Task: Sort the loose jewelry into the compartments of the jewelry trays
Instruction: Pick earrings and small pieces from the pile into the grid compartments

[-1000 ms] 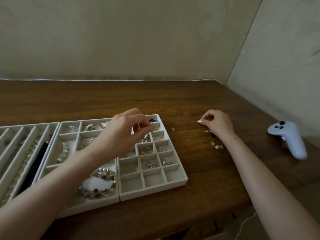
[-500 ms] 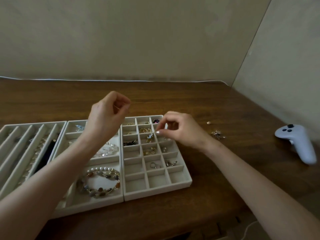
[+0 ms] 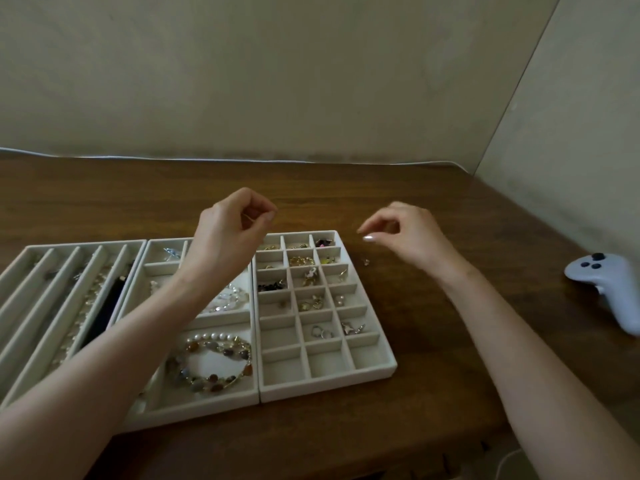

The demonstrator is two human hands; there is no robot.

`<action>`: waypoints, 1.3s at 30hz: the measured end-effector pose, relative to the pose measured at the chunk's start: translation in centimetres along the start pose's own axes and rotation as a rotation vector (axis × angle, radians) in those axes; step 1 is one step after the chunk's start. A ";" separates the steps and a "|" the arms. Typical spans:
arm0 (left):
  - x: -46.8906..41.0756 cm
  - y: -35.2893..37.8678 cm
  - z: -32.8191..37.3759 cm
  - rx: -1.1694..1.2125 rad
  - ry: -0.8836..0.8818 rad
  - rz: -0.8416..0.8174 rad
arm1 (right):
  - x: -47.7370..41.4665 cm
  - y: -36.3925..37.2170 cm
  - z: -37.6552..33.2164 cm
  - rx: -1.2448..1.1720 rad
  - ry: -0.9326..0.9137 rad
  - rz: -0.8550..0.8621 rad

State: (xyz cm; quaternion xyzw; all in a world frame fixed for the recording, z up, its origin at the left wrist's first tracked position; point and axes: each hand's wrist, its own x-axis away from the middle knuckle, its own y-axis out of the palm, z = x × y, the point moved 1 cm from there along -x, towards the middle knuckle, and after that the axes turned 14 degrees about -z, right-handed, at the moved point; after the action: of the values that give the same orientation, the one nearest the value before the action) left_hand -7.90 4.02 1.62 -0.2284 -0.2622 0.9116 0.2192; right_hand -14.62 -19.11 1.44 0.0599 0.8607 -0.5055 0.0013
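Observation:
Three pale trays lie side by side on the wooden table. The grid tray [image 3: 393, 370] on the right has earrings and rings in several small compartments. The middle tray [image 3: 194, 412] holds a beaded bracelet [image 3: 213, 363] and a clear one. The long-slot tray [image 3: 20, 259] at the left holds chains. My left hand [image 3: 232, 230] hovers above the trays' far edge, its fingers curled and pinching a thin gold piece [image 3: 248, 218]. My right hand [image 3: 412, 237] hangs over the table just right of the grid tray, fingers bent, with nothing seen in it. A small loose piece [image 3: 366, 261] lies under it.
A white game controller [image 3: 602, 282] lies near the table's right edge. Walls close the table off at the back and on the right. Bare wood stretches behind the trays and in front of them up to the near edge.
My right hand has left the grid tray's top compartments and moved right, over the loose piece on the table. My left hand has stayed lifted above the trays, still pinching.

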 end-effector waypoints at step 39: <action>1.1 2.0 0.9 -0.151 0.283 -0.204 | 2.8 -3.2 10.0 -0.118 0.380 0.246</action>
State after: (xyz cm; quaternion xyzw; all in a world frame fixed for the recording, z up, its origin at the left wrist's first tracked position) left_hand -9.79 2.68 0.78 -0.3423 -0.3181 0.8212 0.3276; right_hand -18.29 -29.09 -0.86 0.2584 0.8599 -0.4298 -0.0957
